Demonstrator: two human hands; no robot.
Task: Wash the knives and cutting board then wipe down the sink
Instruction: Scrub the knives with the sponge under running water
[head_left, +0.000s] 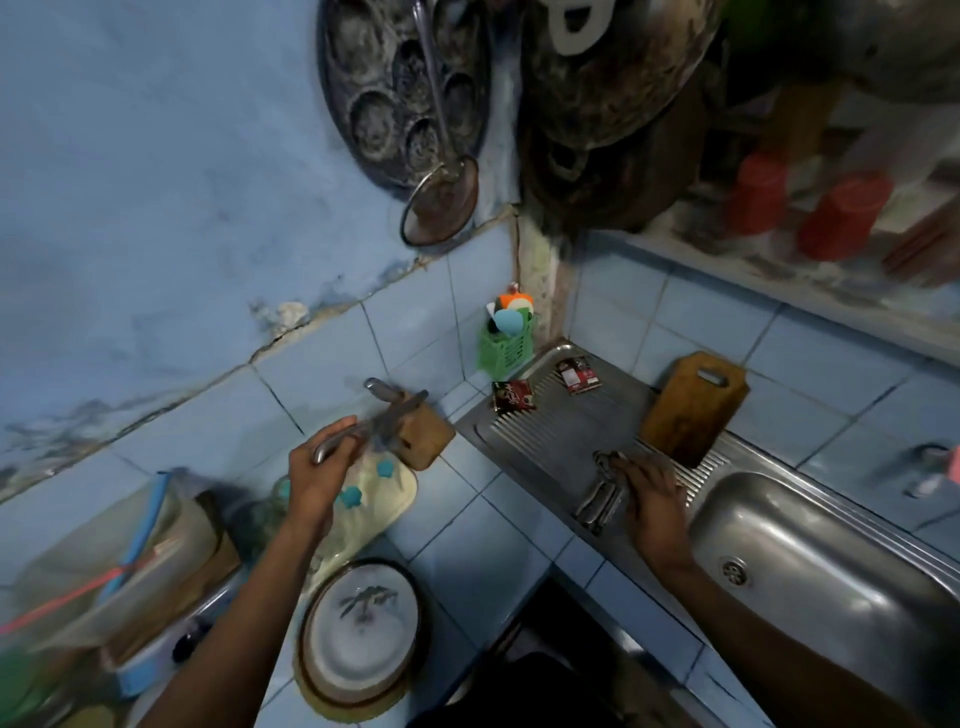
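A wooden knife block (423, 434) stands on the blue tiled counter by the wall, with one metal handle (382, 389) sticking out of it. My left hand (319, 470) grips the metal handle of a knife (363, 431) right at the block; the image is blurred there. My right hand (647, 488) rests on the steel drainboard (550, 441), its fingers on several metal-handled knives (602, 501) lying there. A wooden cutting board (693, 408) leans against the tiled wall at the back of the drainboard. The steel sink basin (810, 551) lies to the right.
Two small sachets (579, 374) and a green caddy (506, 345) sit at the drainboard's far corner. A tap (927, 470) is at the right edge. A cream cloth (379, 493), a plate (361, 631) and plastic containers (130, 566) crowd the left counter. Pans hang overhead.
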